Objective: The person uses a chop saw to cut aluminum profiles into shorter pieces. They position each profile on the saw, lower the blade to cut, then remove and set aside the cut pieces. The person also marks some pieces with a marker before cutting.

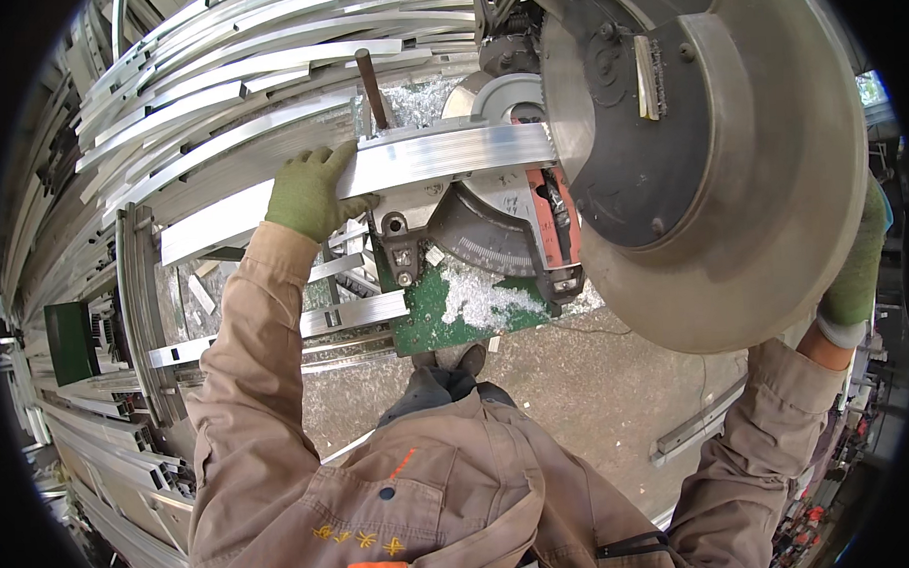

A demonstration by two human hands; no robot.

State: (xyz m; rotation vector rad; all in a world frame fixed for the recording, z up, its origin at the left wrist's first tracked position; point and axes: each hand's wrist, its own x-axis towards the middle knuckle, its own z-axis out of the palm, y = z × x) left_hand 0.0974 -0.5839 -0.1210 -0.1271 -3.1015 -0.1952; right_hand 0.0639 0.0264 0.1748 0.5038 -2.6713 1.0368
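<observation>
My left hand (pixel 311 192), in a green glove, presses down on a long ribbed aluminium profile (pixel 420 163) that lies across the bed of a mitre saw. The saw's large grey blade guard (pixel 711 165) fills the upper right, and the profile runs under it. My right hand (pixel 856 270), also in a green glove, reaches up behind the guard at the far right; what it grips is hidden by the guard. The saw's round turntable (pixel 483 233) with an angle scale and a red insert shows below the profile.
Stacks of aluminium profiles (pixel 217 82) fill the upper left and left edge. A green base plate (pixel 446 314) carries silvery chips. More profiles lie on a rack (pixel 356 317) below my left arm. A short rail (pixel 695 431) lies on the concrete floor by my feet.
</observation>
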